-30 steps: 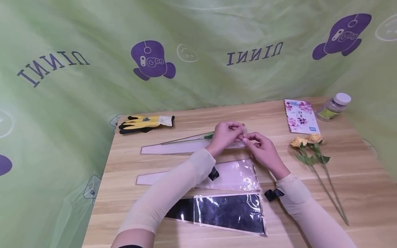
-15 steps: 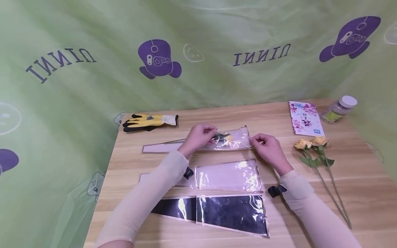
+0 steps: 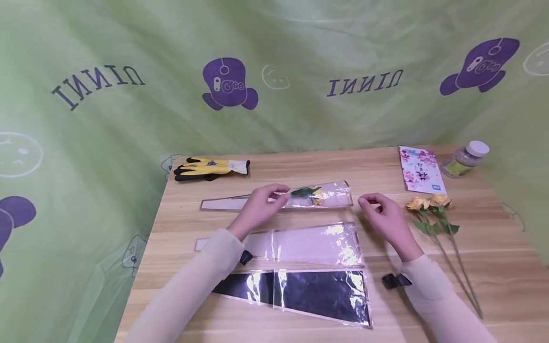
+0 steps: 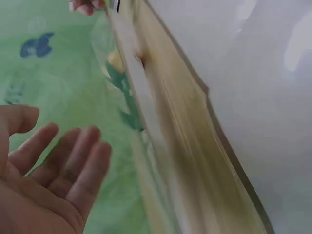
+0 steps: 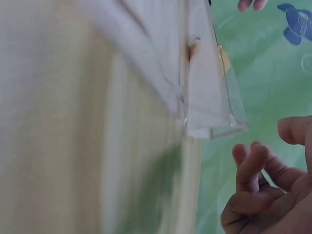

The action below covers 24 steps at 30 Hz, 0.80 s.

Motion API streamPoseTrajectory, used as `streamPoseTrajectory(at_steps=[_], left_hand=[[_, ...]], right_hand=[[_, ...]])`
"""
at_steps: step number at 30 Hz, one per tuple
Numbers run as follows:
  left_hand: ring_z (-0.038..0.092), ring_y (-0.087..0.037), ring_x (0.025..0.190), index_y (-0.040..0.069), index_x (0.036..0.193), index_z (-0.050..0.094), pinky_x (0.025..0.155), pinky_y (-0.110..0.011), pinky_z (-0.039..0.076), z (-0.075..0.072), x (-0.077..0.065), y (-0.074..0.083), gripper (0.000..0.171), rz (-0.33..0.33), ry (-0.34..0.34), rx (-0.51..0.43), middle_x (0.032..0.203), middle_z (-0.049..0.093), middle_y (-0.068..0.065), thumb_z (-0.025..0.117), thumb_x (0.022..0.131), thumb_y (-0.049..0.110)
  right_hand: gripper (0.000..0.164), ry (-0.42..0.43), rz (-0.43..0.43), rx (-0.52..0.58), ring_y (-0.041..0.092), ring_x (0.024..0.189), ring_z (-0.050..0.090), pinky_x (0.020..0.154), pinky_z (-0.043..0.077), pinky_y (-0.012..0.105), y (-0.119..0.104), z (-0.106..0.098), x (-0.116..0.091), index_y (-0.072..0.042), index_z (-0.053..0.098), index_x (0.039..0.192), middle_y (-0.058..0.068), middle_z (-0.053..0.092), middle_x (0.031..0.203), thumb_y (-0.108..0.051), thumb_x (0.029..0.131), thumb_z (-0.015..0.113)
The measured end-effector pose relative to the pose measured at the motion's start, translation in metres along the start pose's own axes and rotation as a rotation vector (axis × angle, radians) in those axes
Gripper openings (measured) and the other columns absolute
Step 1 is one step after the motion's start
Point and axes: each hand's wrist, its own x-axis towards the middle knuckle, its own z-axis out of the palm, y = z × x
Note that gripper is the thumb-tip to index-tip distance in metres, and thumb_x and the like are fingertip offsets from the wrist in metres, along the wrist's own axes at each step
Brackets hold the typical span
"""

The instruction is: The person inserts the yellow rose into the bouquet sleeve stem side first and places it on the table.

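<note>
A yellow rose with green leaves lies inside the tapered clear flower sleeve at the back of the table. My left hand hovers at the sleeve's middle; in the left wrist view its fingers are loosely bent and hold nothing. Just past the sleeve's wide right end is my right hand, apart from it. Nothing is between its loosely curled fingers in the right wrist view. A second pale sleeve and a black-backed sleeve lie flat nearer to me.
Two yellow roses with long stems lie on the right of the wooden table. Behind them are a floral packet and a lidded jar. A yellow-and-black work glove lies at the back left. A green curtain hangs behind.
Both hands were together at the sleeve's wide end. The left has moved left along it, and the right has let go and drawn away right. The rose's bloom has come into sight inside the sleeve.
</note>
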Motion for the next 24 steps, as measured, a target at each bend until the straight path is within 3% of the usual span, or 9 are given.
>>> streamPoseTrajectory(at_steps=[4, 7, 11, 15, 20, 24], left_hand=[[0.052, -0.027, 0.132, 0.011, 0.142, 0.059, 0.113, -0.044, 0.041, -0.001, -0.037, 0.004, 0.048, 0.133, -0.003, 0.261, 0.147, 0.054, -0.004, 0.061, 0.102, 0.037], [0.041, -0.031, 0.142, 0.009, 0.147, 0.053, 0.118, -0.049, 0.032, 0.004, -0.063, 0.003, 0.056, 0.203, -0.001, 0.391, 0.156, 0.042, -0.008, 0.058, 0.103, 0.043], [0.035, -0.033, 0.145, 0.003, 0.146, 0.052, 0.119, -0.050, 0.030, 0.013, -0.089, -0.001, 0.060, 0.281, 0.016, 0.495, 0.157, 0.039, -0.016, 0.055, 0.104, 0.046], [0.038, -0.036, 0.143, 0.001, 0.143, 0.056, 0.118, -0.049, 0.032, 0.024, -0.101, -0.001, 0.059, 0.342, 0.009, 0.576, 0.154, 0.043, -0.019, 0.056, 0.103, 0.044], [0.042, -0.033, 0.141, 0.005, 0.142, 0.058, 0.119, -0.046, 0.033, 0.040, -0.108, 0.003, 0.057, 0.368, -0.098, 0.634, 0.152, 0.047, -0.015, 0.053, 0.104, 0.047], [0.043, -0.029, 0.141, 0.009, 0.143, 0.059, 0.119, -0.044, 0.033, 0.050, -0.113, 0.007, 0.056, 0.381, -0.149, 0.671, 0.152, 0.048, -0.011, 0.051, 0.104, 0.049]], right_hand=[[0.044, 0.008, -0.140, -0.068, 0.032, 0.093, 0.065, 0.068, 0.060, 0.041, -0.002, -0.001, -0.025, -0.001, 0.063, 0.130, 0.020, 0.066, 0.120, -0.036, 0.102, 0.063], [0.048, 0.015, -0.241, -0.113, 0.038, 0.109, 0.063, 0.076, 0.062, 0.050, -0.005, 0.003, -0.041, -0.001, 0.059, 0.136, 0.021, 0.061, 0.132, -0.031, 0.100, 0.067], [0.059, -0.017, -0.316, -0.179, 0.045, 0.131, 0.049, 0.097, 0.049, 0.064, -0.011, 0.010, -0.055, -0.002, 0.054, 0.143, 0.021, 0.048, 0.149, -0.035, 0.097, 0.071], [0.054, -0.015, -0.327, -0.268, 0.046, 0.129, 0.049, 0.101, 0.044, 0.067, -0.011, 0.015, -0.061, -0.001, 0.062, 0.135, 0.021, 0.052, 0.145, -0.038, 0.096, 0.071], [0.040, 0.016, -0.317, -0.358, 0.044, 0.117, 0.056, 0.091, 0.051, 0.064, -0.006, 0.016, -0.066, 0.002, 0.072, 0.116, 0.022, 0.062, 0.128, -0.032, 0.095, 0.072], [0.036, 0.007, -0.330, -0.379, 0.044, 0.114, 0.057, 0.091, 0.051, 0.062, -0.004, 0.017, -0.070, 0.002, 0.074, 0.113, 0.023, 0.064, 0.126, -0.030, 0.094, 0.073]])
